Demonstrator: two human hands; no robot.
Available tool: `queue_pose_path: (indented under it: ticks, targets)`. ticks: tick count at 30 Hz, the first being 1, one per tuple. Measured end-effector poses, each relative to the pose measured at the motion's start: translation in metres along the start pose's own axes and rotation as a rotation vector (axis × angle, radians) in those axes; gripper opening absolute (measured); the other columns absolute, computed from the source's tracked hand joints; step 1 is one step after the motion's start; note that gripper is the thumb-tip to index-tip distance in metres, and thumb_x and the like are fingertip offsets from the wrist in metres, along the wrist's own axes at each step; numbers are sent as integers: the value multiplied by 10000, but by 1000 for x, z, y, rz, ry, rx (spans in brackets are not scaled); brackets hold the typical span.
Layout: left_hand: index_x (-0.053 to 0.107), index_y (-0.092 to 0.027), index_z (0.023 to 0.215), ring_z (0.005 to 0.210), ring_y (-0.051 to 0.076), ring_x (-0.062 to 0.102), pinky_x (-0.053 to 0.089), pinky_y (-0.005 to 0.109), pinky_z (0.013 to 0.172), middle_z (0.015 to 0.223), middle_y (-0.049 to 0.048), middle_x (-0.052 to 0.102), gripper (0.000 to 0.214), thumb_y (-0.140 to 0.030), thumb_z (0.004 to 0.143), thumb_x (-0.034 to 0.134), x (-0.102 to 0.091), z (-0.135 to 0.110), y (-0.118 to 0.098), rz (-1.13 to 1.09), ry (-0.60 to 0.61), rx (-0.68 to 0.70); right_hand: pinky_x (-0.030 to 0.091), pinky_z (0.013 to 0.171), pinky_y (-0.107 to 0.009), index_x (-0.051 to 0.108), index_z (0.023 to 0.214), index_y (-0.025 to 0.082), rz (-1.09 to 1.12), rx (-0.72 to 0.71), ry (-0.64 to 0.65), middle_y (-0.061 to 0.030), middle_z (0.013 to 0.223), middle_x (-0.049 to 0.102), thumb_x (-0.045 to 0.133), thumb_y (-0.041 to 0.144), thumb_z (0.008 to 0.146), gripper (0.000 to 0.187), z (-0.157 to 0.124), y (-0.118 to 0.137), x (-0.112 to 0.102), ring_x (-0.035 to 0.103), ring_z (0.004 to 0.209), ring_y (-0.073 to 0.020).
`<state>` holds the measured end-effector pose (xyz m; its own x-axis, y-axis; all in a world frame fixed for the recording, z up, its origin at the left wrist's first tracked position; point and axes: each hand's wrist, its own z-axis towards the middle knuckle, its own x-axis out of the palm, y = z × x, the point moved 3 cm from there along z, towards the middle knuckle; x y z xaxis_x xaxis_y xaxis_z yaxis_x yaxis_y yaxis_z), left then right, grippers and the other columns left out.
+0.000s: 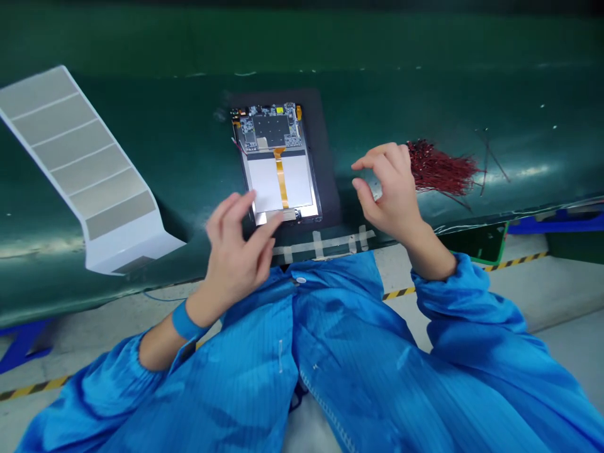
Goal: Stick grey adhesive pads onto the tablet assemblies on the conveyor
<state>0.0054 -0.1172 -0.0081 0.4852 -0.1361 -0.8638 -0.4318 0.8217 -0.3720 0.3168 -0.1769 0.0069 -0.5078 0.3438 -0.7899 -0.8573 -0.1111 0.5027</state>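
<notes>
Head camera: left hand (236, 251) fingers spread loose, tips brushing the opened tablet's (278, 163) near edge on its dark mat (325, 157); right hand (389, 189) hovers curled and holds nothing beside red wires (438, 168) on the green table (141, 126), label strip (80, 163) far left.

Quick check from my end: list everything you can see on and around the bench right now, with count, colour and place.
opened tablet: one, silver with orange ribbon cable, on the mat at centre
black mat: one, under the tablet
label strip: one, white backing with grey labels, left, hanging over the bench edge
wire bundle: one, red, right of the tablet
green bench: one, dark green
tape marks: several, white, near edge
left hand: open, fingers at the tablet's near edge
right hand: fingers curled, empty, beside the wires
</notes>
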Motion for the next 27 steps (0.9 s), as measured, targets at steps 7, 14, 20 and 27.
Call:
queue_pose_path:
  ticks: [7, 14, 20, 27]
  targets:
    - [222, -269, 1754, 1570, 470, 458, 365, 711, 1272, 1710, 233, 462, 928, -466, 996, 720, 9, -11, 18, 9, 3, -250, 447, 1157, -596, 535, 1593, 233, -142, -458, 228, -172, 1629, 586, 660, 432, 1050, 592, -21, 65, 43, 525, 1502, -404]
    - [95, -196, 1783, 1550, 449, 461, 427, 655, 1241, 1649, 236, 533, 967, -342, 1021, 672, -2, 4, 20, 2, -114, -212, 410, 1227, -657, 508, 1646, 172, -410, -466, 292, -203, 1757, 445, 543, 325, 1109, 559, 49, 65, 98, 438, 1605, -405]
    - [265, -192, 1752, 1541, 472, 448, 421, 693, 1244, 1562, 239, 575, 846, -312, 1022, 675, -31, -18, 32, 2, -177, -209, 299, 1257, -730, 462, 1679, 135, -512, -205, 314, -246, 1807, 314, 499, 317, 1110, 599, 177, -3, 93, 335, 1629, -451]
    - [525, -213, 1629, 1513, 539, 491, 377, 772, 1248, 1570, 256, 573, 667, -312, 996, 709, -68, -57, 69, 182, -296, -211, 263, 1295, -712, 408, 1698, 94, -647, 217, 269, -250, 1833, 214, 582, 86, 954, 764, 246, -30, 71, 259, 1654, -476]
